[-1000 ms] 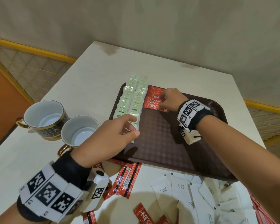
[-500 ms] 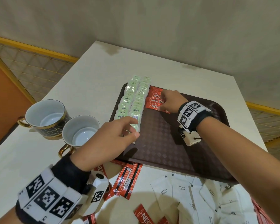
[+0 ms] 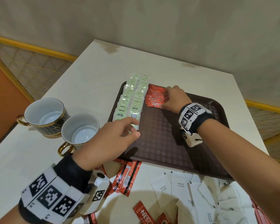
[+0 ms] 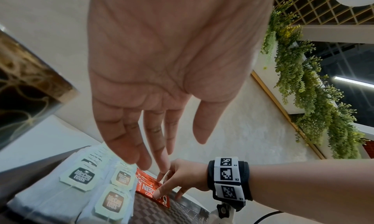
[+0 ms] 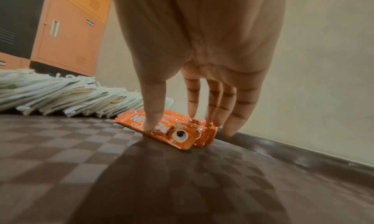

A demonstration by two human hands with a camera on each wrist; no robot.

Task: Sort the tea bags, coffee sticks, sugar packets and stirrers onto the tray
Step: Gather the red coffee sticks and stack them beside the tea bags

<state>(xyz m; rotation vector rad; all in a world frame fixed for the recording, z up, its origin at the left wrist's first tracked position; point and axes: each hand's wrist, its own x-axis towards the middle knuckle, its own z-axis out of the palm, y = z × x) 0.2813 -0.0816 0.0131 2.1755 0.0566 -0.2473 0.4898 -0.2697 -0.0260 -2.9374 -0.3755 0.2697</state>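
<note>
Along the left edge of the tabletop [image 3: 87, 88] stand two empty cups [image 3: 44, 116], side by side and apart from the sorting. Next comes the tray [image 3: 176, 143], toward the far side of the tabletop, and its left edge already carries two neat rows of tea bags [image 3: 132, 101], overlapping from the far rim toward the near one; that part looks finished. The left hand [image 3: 110, 139] hovers over the near end of those rows with fingers relaxed and loosely spread, holding nothing. Just right of the tea bags, at the tray's far edge, lies a small fanned stack of coffee sticks [image 3: 155, 97], and the right hand [image 3: 173, 97] presses on it with straight fingers, thumb on the nearest stick and the other fingertips at the stack's far side, seemingly squaring it up. So the coffee column is only begun. More coffee sticks on the table [image 3: 128, 178] wait at the near edge of the tabletop, just beside the tray's near left corner, and further right a loose heap of sugar packets [image 3: 200, 199] has not been touched. The tray's middle and right stay bare, and no stirrers show anywhere in view.
</note>
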